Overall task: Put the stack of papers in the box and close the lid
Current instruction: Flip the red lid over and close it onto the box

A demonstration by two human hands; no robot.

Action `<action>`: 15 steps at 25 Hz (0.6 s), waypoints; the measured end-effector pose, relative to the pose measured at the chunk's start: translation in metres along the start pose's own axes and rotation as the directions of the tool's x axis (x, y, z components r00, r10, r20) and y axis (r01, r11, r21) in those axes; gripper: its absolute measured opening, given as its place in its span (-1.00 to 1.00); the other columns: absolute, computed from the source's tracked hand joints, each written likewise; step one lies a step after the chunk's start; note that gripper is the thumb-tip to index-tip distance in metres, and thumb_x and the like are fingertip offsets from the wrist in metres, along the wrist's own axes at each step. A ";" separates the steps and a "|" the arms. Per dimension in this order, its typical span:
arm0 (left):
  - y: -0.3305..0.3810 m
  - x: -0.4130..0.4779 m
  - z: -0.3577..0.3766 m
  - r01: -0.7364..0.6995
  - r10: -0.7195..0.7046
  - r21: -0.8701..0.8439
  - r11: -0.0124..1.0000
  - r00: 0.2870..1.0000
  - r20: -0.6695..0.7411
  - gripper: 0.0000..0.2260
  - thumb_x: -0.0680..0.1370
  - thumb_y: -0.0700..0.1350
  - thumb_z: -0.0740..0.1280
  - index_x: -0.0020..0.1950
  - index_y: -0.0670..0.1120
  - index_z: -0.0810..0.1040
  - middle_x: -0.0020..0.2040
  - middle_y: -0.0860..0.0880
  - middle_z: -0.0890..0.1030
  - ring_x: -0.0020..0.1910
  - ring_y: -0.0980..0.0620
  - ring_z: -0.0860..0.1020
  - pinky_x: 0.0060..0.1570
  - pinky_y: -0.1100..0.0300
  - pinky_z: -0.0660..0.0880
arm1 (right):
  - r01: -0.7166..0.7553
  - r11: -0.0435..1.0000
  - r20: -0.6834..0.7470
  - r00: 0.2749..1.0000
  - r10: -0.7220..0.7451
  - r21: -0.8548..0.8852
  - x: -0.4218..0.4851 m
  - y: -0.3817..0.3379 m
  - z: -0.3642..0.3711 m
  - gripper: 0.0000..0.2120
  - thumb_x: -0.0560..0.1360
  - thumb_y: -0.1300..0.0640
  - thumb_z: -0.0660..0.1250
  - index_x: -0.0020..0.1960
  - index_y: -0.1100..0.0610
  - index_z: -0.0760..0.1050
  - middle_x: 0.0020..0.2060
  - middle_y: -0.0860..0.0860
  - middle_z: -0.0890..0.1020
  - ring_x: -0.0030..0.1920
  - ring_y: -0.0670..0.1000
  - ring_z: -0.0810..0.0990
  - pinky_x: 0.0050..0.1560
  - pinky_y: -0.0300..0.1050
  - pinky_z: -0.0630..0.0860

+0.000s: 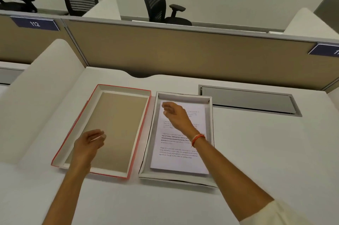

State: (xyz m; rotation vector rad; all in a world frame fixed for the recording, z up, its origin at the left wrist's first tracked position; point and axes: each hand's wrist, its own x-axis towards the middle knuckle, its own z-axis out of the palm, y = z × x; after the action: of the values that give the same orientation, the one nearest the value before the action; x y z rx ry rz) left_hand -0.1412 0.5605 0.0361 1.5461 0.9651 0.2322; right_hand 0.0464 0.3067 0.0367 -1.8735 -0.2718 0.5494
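The right hand [175, 114], an orange thread band at its wrist, hovers over the far end of the stack of white printed papers [180, 149], fingers loosely curled, gripping nothing. The left hand [89, 145] hangs half-curled and empty above the red-edged cardboard lid [117, 131], which lies upturned showing its brown inside. The papers lie flat in the shallow white cardboard box [211, 120] beside the lid on the smooth white desk [256, 151]. A blue partition label [34, 23] reads "112".
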 end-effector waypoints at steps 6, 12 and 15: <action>-0.013 0.046 -0.048 -0.179 0.334 0.513 0.839 0.915 -0.226 -0.58 0.46 -0.31 0.45 0.30 -0.12 0.54 0.24 -0.26 0.60 0.19 -0.30 0.58 0.23 -0.18 0.50 | -0.117 0.978 0.029 0.993 0.114 0.170 -0.042 0.005 0.109 -0.41 0.47 0.29 0.43 0.44 0.19 0.31 0.38 0.10 0.48 0.35 0.01 0.46 0.28 -0.31 0.40; -0.039 0.072 -0.088 0.010 0.189 0.546 0.838 0.933 -0.306 -0.53 0.44 -0.31 0.49 0.33 -0.25 0.51 0.25 -0.30 0.61 0.19 -0.32 0.59 0.25 -0.19 0.50 | -0.136 0.989 -0.009 0.991 0.136 -0.052 -0.047 0.016 0.149 -0.44 0.39 0.27 0.49 0.32 0.17 0.36 0.21 0.10 0.59 0.19 0.10 0.60 0.11 -0.22 0.53; -0.040 0.075 -0.094 0.030 0.163 0.584 0.811 0.947 -0.275 -0.64 0.44 -0.27 0.50 0.22 -0.28 0.61 0.13 -0.29 0.68 0.10 -0.33 0.63 0.21 -0.19 0.53 | -0.118 0.989 0.028 0.992 0.121 -0.090 -0.052 0.023 0.160 -0.38 0.38 0.36 0.47 0.35 0.11 0.32 0.20 0.07 0.60 0.18 0.07 0.62 0.11 -0.26 0.58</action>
State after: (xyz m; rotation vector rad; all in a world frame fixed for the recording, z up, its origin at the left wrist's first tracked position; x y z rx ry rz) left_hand -0.1716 0.6764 -0.0047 2.1597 1.3159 0.2502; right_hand -0.0796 0.4074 -0.0175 -1.9766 -0.2096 0.6594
